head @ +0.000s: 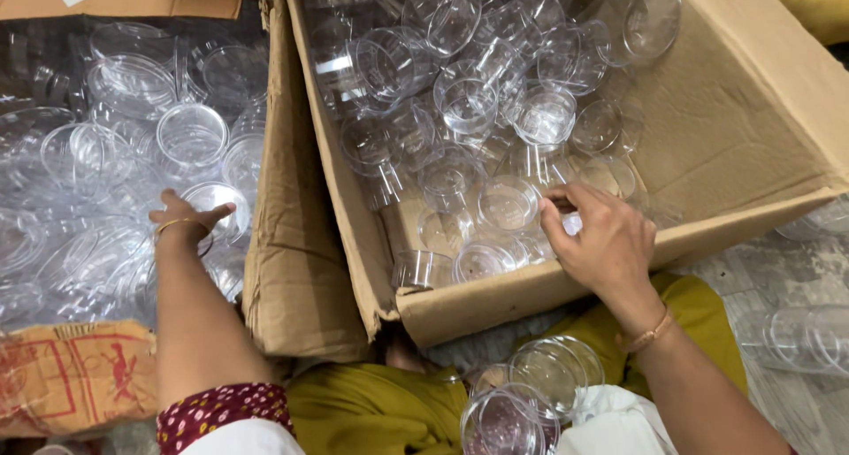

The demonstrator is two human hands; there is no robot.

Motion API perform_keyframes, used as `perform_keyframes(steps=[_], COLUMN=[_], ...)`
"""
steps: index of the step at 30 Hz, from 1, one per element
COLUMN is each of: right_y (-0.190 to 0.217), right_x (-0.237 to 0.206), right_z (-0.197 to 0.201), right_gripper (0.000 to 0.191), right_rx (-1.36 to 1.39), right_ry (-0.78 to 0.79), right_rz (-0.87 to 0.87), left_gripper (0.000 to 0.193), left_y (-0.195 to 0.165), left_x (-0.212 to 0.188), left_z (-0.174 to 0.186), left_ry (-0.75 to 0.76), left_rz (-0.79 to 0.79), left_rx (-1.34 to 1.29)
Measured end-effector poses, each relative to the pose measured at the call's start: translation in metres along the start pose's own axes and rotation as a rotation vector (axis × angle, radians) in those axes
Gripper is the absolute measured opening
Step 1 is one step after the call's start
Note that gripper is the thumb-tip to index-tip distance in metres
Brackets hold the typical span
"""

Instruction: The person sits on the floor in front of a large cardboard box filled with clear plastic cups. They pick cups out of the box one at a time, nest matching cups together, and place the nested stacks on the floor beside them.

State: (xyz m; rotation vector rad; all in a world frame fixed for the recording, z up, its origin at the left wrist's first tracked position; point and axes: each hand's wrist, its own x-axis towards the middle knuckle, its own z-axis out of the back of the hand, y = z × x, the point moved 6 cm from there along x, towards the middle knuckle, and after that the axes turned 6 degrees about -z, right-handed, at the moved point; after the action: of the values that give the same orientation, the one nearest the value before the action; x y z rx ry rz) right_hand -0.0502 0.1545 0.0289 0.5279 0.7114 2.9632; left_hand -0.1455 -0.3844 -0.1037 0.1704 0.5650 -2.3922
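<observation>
Stacked clear cups (pixel 531 393) on lap, nearest. Right hand (pixel 601 243) over cardboard box (pixel 743 145) front wall, grip pinching clear cup (pixel 566 209). Left hand (pixel 187 216) in left box (pixel 292 269), fingers spread on round lid (pixel 217 198) among clear lids.

The grey floor (pixel 796 269) carries two open cardboard boxes, the left box (pixel 292 269) and right box (pixel 743 128), with loose clear plastic cups (pixel 800 336) lying beside them.
</observation>
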Motion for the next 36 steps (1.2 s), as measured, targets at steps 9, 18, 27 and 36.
perform_keyframes(steps=[9, 18, 27, 36], right_y=[-0.001, 0.002, -0.005, -0.006], right_x=[0.000, 0.000, -0.003, -0.003], right_z=[-0.002, 0.000, 0.000, 0.000], right_gripper=[0.019, 0.021, 0.021, 0.022], right_rx=[-0.029, -0.018, 0.005, -0.011], right_ry=[-0.025, -0.047, -0.039, -0.021], right_rz=[0.016, 0.041, 0.043, 0.041], left_gripper=[0.109, 0.069, 0.035, 0.048], left_y=[0.025, 0.028, -0.063, -0.159], left_x=[0.019, 0.022, -0.097, -0.378], left_z=[0.003, -0.011, 0.082, 0.024], left_ry=[-0.058, 0.038, -0.061, 0.919], left_rz=[0.122, -0.082, -0.649, -1.545], left_rx=[-0.147, -0.564, -0.784, -0.321])
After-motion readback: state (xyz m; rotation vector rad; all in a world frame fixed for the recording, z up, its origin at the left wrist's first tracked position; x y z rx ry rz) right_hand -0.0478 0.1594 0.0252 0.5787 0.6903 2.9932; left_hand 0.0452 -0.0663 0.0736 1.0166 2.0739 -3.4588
